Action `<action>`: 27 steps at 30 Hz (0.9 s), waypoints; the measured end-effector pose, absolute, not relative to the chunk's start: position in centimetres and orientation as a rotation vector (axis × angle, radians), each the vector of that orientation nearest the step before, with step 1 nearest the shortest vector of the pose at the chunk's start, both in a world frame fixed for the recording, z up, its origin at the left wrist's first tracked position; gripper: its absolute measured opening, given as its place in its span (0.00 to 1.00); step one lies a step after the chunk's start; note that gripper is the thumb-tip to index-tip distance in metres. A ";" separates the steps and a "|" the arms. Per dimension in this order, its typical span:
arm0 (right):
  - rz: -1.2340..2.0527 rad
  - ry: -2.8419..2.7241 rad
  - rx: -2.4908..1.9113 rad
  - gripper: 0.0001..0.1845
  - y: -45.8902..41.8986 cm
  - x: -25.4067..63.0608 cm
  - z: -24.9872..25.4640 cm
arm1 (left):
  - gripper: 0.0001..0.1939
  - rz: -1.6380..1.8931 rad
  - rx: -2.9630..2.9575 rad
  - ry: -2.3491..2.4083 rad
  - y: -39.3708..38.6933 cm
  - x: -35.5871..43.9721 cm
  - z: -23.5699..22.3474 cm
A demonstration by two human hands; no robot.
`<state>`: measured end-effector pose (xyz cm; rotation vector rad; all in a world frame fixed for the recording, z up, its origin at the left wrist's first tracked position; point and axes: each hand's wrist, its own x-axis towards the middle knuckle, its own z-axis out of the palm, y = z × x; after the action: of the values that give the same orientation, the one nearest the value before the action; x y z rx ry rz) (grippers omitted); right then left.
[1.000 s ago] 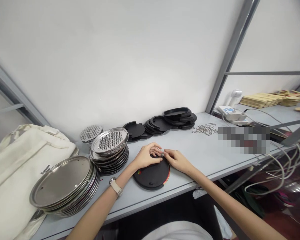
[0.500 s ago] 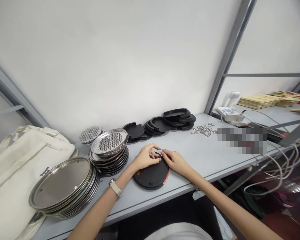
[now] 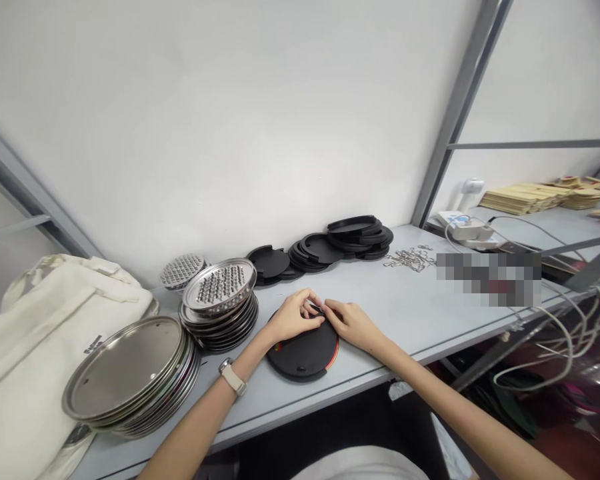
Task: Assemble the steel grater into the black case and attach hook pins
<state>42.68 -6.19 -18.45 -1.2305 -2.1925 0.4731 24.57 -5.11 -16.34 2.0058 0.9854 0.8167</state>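
Observation:
On the near part of the table lies a black round plastic cover, with red and yellow showing along its right side and a small patch of colour at its left. My left hand is at the cover's far edge, fingers curled and thumb resting on its top. Close against it, my right hand has its thumb and fingertips pinched together at the same edge. Whatever small thing is between the fingertips is hidden.
To the left stand a stack of round metal plates, a stack of grater discs and a cream canvas bag. Black round covers lie along the wall. Small metal hooks and a white cable are at right.
Both hands stay at the cover's far edge, with only a slight shift of the fingers. The view has moved a little.

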 end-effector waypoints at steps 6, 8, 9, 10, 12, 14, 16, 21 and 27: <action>0.444 -2.228 -1.247 0.13 -6.3 42.8 -18.5 | 0.09 0.792 2.048 1.007 -5.1 24.6 -16.3; 0.428 -2.236 -1.261 0.12 -6.4 42.8 -18.5 | 0.08 0.804 2.058 0.992 -5.0 24.7 -16.4; 0.424 -2.239 -1.263 0.11 -6.4 42.8 -18.5 | 0.08 0.804 2.059 0.992 -5.0 24.7 -16.4; 0.423 -2.241 -1.261 0.11 -6.4 42.8 -18.4 | 0.09 0.802 2.057 0.996 -5.0 24.7 -16.4; 0.424 -2.242 -1.255 0.11 -6.4 42.8 -18.4 | 0.09 0.802 2.052 1.000 -5.0 24.7 -16.4; 0.423 -2.232 -1.255 0.12 -6.4 42.8 -18.5 | 0.09 0.805 2.043 0.998 -5.0 24.7 -16.4; 0.424 -2.219 -1.256 0.12 -6.4 42.7 -18.5 | 0.10 0.802 2.039 1.005 -5.1 24.7 -16.3; 0.434 -2.207 -1.252 0.12 -6.5 42.7 -18.4 | 0.12 0.794 2.016 1.018 -5.0 24.7 -16.5; 0.450 -2.191 -1.260 0.12 -6.6 42.6 -18.3 | 0.11 0.900 1.931 0.888 -4.9 24.9 -16.2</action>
<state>42.62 -6.56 -18.27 -1.2602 -2.1909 0.4496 24.85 -4.91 -16.24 1.9310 0.8879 0.8999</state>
